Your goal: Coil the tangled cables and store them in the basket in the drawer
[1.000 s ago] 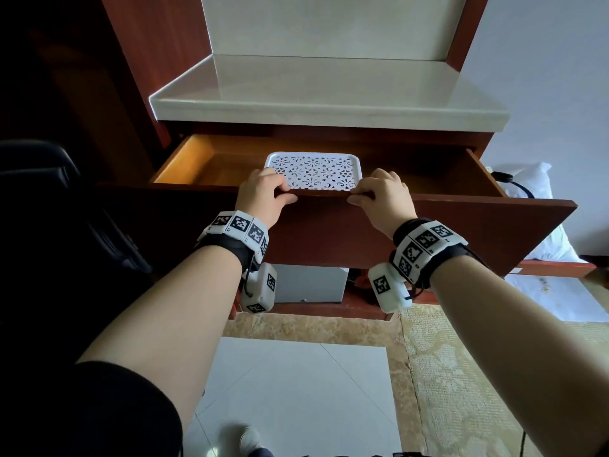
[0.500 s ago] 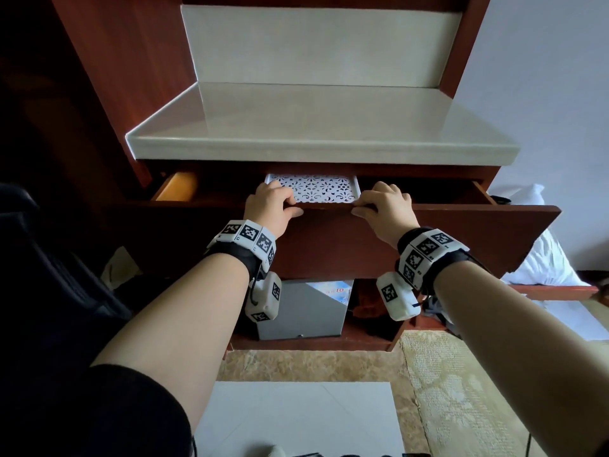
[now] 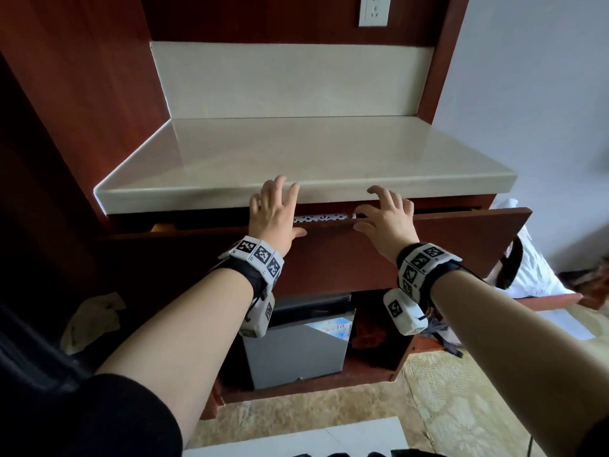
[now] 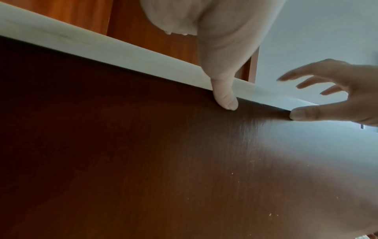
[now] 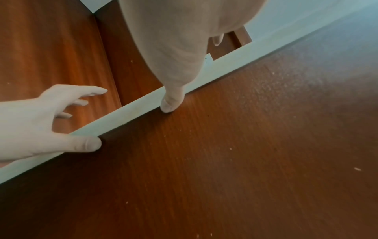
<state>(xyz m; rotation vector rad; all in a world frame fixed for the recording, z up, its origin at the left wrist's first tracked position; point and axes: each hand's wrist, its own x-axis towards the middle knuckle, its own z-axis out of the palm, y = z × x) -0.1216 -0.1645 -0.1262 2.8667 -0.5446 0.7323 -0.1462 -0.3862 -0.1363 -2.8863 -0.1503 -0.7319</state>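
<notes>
Drawer nearly shut, both hands at its front

Left hand point(image 3: 273, 212) and right hand point(image 3: 387, 219) have spread fingers, thumbs on the drawer point(image 3: 445, 239); only a sliver of basket point(image 3: 324, 218) shows, its contents hidden.

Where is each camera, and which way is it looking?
Head: on the person's head, looking forward and down at the drawer front, the counter and the basket; both forearms, left hand, right hand show.
Left wrist: under the left wrist, looking up along the drawer front; the left thumb and the right hand show.
Right wrist: under the right wrist, looking up likewise; the right thumb and the left hand show.
Shared: both wrist views show the drawer front, the counter edge and both thumbs.
</notes>
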